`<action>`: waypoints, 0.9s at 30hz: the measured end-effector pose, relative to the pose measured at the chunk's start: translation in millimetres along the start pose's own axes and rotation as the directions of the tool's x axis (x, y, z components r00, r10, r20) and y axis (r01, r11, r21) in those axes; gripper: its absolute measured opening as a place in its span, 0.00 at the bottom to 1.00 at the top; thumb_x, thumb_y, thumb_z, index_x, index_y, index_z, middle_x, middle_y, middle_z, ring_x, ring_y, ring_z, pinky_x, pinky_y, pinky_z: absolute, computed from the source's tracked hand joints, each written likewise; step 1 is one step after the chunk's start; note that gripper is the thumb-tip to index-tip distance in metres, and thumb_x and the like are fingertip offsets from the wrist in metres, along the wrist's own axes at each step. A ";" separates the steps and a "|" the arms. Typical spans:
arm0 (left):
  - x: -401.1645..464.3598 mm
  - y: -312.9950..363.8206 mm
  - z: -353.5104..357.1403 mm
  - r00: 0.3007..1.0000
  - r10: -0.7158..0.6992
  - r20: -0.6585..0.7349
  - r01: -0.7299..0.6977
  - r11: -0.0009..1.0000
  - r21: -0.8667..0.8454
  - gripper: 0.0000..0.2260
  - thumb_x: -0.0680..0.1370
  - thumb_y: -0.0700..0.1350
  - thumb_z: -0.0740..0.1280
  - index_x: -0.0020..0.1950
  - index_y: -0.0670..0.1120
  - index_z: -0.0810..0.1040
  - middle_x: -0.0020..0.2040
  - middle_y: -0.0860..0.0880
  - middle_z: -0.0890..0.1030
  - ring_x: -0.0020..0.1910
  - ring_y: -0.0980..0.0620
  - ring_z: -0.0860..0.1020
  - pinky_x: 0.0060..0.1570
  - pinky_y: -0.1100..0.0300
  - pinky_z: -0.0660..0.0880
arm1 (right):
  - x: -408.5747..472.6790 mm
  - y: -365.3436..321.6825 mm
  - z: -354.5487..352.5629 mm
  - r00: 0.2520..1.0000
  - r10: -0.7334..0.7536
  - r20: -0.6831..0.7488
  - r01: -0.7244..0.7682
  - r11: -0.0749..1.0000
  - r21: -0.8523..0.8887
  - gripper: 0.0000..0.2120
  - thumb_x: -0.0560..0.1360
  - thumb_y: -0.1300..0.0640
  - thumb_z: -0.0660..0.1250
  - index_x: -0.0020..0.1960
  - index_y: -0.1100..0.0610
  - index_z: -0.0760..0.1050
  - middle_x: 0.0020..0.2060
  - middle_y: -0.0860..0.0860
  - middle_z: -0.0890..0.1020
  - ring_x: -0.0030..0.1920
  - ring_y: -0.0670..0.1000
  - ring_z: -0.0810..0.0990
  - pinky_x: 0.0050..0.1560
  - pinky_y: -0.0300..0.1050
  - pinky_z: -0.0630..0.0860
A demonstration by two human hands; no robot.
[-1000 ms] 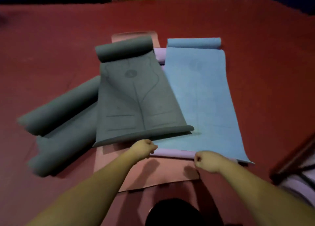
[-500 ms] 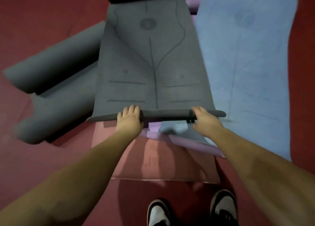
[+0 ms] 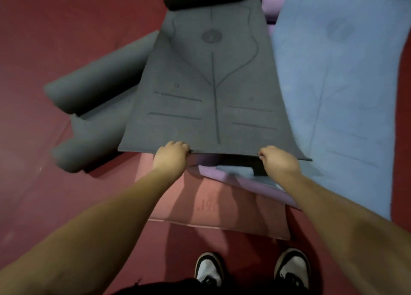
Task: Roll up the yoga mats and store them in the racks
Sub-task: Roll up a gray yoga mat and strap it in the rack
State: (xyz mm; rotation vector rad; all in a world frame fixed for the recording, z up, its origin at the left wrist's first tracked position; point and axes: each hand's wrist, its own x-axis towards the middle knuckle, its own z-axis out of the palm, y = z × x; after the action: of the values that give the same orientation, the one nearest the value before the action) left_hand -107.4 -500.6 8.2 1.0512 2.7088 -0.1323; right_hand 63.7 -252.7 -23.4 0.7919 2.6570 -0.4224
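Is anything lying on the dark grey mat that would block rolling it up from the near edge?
Nothing visible does. Both hands, left hand and right hand, grip the near edge of the dark grey mat; its printed surface is bare up to its curled far end.

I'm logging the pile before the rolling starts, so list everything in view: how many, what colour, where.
Dark grey foam yoga mat with printed alignment lines: 1, dark grey, top of the pile at centre, far end curled into a roll, near edge lifted.
Rolled dark grey mats: apparently 2, dark grey, on the floor to the left, partly under the lined mat.
Light blue flat mat: 1, light blue, spread to the right.
Lilac mat: 1, lilac, under the grey and blue ones.
Pink mat: 1, salmon pink, bottom layer nearest the feet.
Red floor: dark red, all round.
Black-and-white shoes: 2, bottom centre.
Left hand: grips the lined mat's near edge, left part.
Right hand: grips the same edge, right part.
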 end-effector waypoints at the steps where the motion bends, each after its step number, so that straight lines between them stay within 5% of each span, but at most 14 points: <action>1: -8.7 -1.1 -11.7 1.000 -0.011 -0.016 0.011 1.000 -0.013 0.08 0.79 0.41 0.61 0.54 0.47 0.79 0.54 0.46 0.79 0.57 0.42 0.75 0.48 0.53 0.70 | -12.5 -2.8 -10.7 0.999 -0.015 -0.036 0.015 1.000 -0.009 0.12 0.82 0.55 0.57 0.58 0.55 0.77 0.56 0.54 0.78 0.54 0.59 0.78 0.50 0.49 0.75; 9: -106.8 2.2 -128.3 0.988 -0.003 -0.154 -0.014 0.994 -0.104 0.08 0.81 0.44 0.61 0.55 0.48 0.79 0.54 0.46 0.79 0.57 0.43 0.75 0.49 0.53 0.69 | -135.8 -33.0 -125.6 0.936 -0.129 -0.329 0.050 0.970 -0.239 0.11 0.82 0.55 0.57 0.55 0.49 0.78 0.52 0.47 0.80 0.57 0.53 0.72 0.51 0.47 0.62; 20: -258.2 14.0 -228.2 0.912 0.083 -0.401 -0.142 0.982 -0.121 0.11 0.83 0.48 0.58 0.55 0.45 0.78 0.55 0.45 0.79 0.56 0.41 0.75 0.49 0.50 0.70 | -319.4 -51.2 -215.0 0.844 -0.115 -0.524 0.146 0.989 0.017 0.10 0.83 0.56 0.57 0.57 0.58 0.75 0.53 0.52 0.77 0.54 0.56 0.74 0.55 0.49 0.69; 27: -333.7 14.6 -231.6 0.870 0.122 -0.477 -0.234 0.955 -0.183 0.13 0.83 0.48 0.57 0.45 0.43 0.77 0.45 0.44 0.78 0.49 0.39 0.76 0.45 0.50 0.68 | -390.0 -52.2 -198.3 0.784 -0.271 -0.559 0.290 0.955 -0.056 0.06 0.77 0.59 0.58 0.43 0.58 0.71 0.40 0.51 0.73 0.43 0.55 0.72 0.43 0.47 0.63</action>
State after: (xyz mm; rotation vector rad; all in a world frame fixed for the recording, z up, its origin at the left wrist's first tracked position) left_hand 98.8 -669.3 315.2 1.3979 2.9018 0.5295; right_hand 295.9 -404.3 319.1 0.5905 3.3579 -0.3427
